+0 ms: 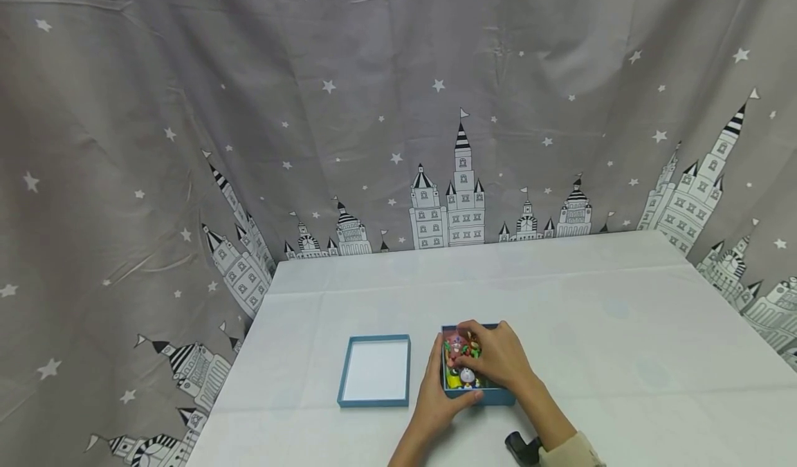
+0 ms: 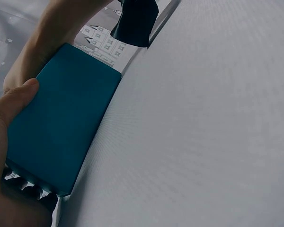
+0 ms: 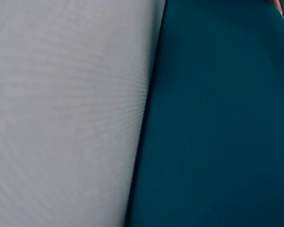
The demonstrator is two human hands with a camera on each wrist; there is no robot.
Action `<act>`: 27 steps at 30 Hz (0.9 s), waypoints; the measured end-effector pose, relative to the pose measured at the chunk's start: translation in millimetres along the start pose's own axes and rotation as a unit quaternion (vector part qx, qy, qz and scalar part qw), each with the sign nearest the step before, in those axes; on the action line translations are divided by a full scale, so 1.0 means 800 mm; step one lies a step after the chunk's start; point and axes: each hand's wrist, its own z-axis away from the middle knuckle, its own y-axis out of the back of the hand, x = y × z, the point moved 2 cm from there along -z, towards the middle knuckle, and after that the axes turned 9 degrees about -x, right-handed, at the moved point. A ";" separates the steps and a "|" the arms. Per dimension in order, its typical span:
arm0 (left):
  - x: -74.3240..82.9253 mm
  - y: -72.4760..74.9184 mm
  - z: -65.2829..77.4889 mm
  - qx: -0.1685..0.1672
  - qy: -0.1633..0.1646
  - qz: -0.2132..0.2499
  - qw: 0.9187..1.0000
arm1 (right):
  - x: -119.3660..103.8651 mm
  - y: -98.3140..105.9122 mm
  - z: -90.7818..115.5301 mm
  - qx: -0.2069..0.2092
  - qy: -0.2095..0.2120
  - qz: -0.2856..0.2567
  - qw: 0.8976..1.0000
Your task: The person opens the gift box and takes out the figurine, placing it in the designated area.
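Note:
A blue box [image 1: 497, 397] filled with small toy figures stands on the white table. My left hand [image 1: 434, 399] holds it at the near left corner, the thumb [image 2: 26, 92] along the front wall and the fingers on the left side. From the right, my right hand [image 1: 501, 358] reaches over the open top and pinches a pink toy figure [image 1: 455, 349] between thumb and fingers. Below that lie a white-and-purple figure [image 1: 468, 376] and a yellow one [image 1: 453, 381]. The right hand covers part of the contents. In the right wrist view only the box wall [image 3: 208, 123] and tabletop show clearly.
A shallow blue lid [image 1: 373, 403] with a white inside lies left of the box. The white tabletop [image 1: 598, 328] spreads around both. Behind it hangs a grey curtain [image 1: 373, 52] with castles and stars. A black device [image 1: 523, 447] sits at my right wrist.

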 end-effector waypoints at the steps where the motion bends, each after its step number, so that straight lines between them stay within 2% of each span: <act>1: 0.000 0.000 0.000 0.001 0.000 0.001 1.000 | 0.000 0.000 0.000 -0.001 0.000 0.000 1.000; 8: -0.001 0.001 0.000 0.001 0.002 -0.005 1.000 | 0.001 0.000 -0.001 0.000 0.002 -0.012 1.000; 14: -0.002 0.001 0.000 0.001 -0.003 0.006 1.000 | 0.002 0.004 0.000 -0.015 -0.022 -0.061 0.998; 19: -0.002 -0.001 0.001 0.002 -0.001 0.007 1.000 | 0.005 0.018 0.004 -0.018 -0.016 -0.106 0.994; 24: -0.001 -0.001 0.001 0.008 0.004 -0.002 1.000 | 0.014 0.035 0.008 -0.001 -0.003 -0.108 0.994; 27: -0.001 -0.002 0.000 0.011 0.005 -0.005 1.000 | 0.025 0.046 0.011 0.009 -0.014 -0.112 0.994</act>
